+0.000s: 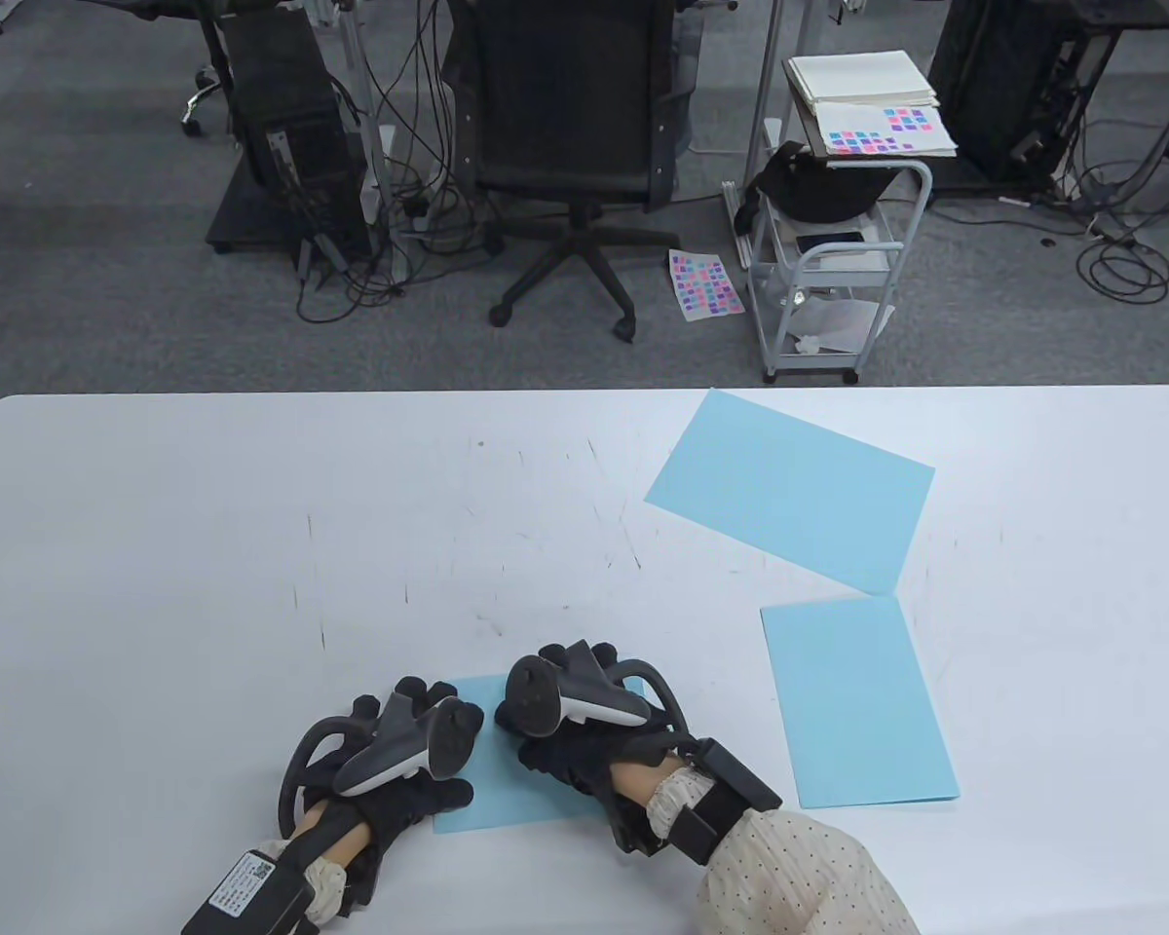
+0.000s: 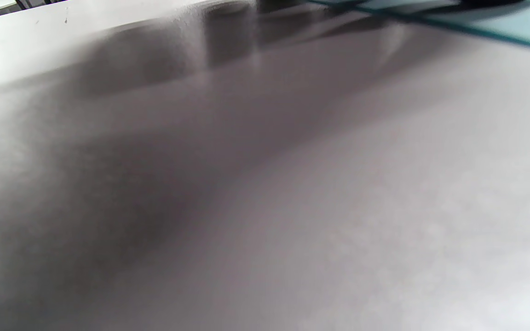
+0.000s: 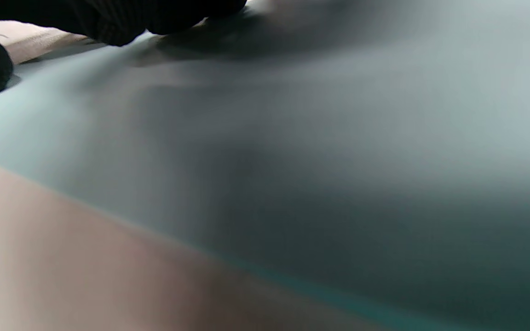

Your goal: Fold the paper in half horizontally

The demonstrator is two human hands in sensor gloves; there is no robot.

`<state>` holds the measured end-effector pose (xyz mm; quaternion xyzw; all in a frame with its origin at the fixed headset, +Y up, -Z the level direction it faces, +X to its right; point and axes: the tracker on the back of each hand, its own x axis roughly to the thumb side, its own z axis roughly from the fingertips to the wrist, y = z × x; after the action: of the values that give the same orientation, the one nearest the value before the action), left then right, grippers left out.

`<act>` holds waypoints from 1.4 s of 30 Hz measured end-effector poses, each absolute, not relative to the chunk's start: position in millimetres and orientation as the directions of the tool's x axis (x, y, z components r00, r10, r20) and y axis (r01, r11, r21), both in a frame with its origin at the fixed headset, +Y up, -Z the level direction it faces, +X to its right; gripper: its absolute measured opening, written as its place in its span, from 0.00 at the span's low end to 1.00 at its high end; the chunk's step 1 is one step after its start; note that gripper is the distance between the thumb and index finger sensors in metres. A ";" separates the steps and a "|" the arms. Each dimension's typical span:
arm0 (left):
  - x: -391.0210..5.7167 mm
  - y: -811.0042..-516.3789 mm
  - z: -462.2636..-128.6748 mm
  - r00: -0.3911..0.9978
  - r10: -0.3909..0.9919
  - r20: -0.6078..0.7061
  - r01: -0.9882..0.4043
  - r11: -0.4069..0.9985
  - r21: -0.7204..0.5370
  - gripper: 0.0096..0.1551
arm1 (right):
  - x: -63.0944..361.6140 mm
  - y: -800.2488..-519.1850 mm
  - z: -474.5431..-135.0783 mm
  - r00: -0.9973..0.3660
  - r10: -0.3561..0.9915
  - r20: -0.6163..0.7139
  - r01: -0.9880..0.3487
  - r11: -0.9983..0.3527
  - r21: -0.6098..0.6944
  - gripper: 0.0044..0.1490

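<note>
Three blue sheets lay on the table [image 1: 156,545]. My left hand [image 1: 399,755] and right hand [image 1: 570,711] pressed flat on the folded paper [image 1: 502,779] at the near edge; two others [image 1: 789,487] [image 1: 857,701] rested toward the right.

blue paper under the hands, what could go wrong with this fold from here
1. Both hands, left hand and right hand, rest on the small blue paper, hiding most of it; edge alignment cannot be checked, so the crease may set crooked.
2. The white table looks smooth, so uneven pressing could slide the paper.
3. Its near edge lies close to the table's front, leaving little room.
</note>
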<state>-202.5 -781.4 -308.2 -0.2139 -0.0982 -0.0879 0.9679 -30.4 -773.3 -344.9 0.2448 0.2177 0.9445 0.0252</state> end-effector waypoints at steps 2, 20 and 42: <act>-202.4 -781.5 -308.1 0.965 -0.129 0.227 0.213 0.892 -0.398 0.48 | -29.9 -774.6 -345.5 -0.880 0.161 0.448 0.053 -0.902 0.429 0.38; -200.9 -780.7 -308.2 0.966 -0.144 0.214 0.225 0.879 -0.421 0.47 | -3.1 -774.2 -353.2 -0.917 0.160 0.365 0.022 -0.894 0.447 0.37; -201.9 -781.6 -308.4 0.971 -0.124 0.203 0.204 0.874 -0.441 0.47 | 45.3 -774.6 -361.0 -0.958 0.156 0.239 -0.033 -0.893 0.448 0.36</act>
<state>-201.9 -781.6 -308.4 -0.2363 -0.0845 -0.0850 0.9643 45.3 -774.6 -361.0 0.1358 0.2257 0.9634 0.0490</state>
